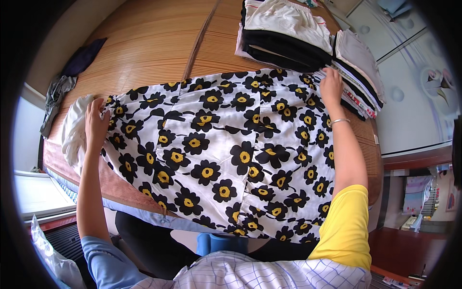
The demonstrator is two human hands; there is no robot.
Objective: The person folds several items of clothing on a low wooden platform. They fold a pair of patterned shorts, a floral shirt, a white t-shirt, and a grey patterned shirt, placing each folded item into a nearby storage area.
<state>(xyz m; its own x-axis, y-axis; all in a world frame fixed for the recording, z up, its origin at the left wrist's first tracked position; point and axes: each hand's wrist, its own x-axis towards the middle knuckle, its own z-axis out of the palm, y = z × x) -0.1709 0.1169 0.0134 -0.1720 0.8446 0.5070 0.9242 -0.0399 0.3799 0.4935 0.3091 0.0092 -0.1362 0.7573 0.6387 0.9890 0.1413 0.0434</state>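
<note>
A white garment printed with black flowers with yellow centres (207, 144) is spread over a bed with a woven slatted mat (144, 43), its lower part hanging over the near edge. My left hand (96, 121) grips its narrow gathered end, beside a crumpled white cloth (74, 126). At the wide end, my right hand (331, 86) lies by the far corner, next to the stacked clothes; whether its fingers hold the fabric is hard to tell.
Folded clothes in a stack (288, 43) stand at the back right, with a second stack (361, 72) beside it. Dark and grey garments (57, 94) lie at the far left. A blue stool (222, 244) is below the bed's near edge.
</note>
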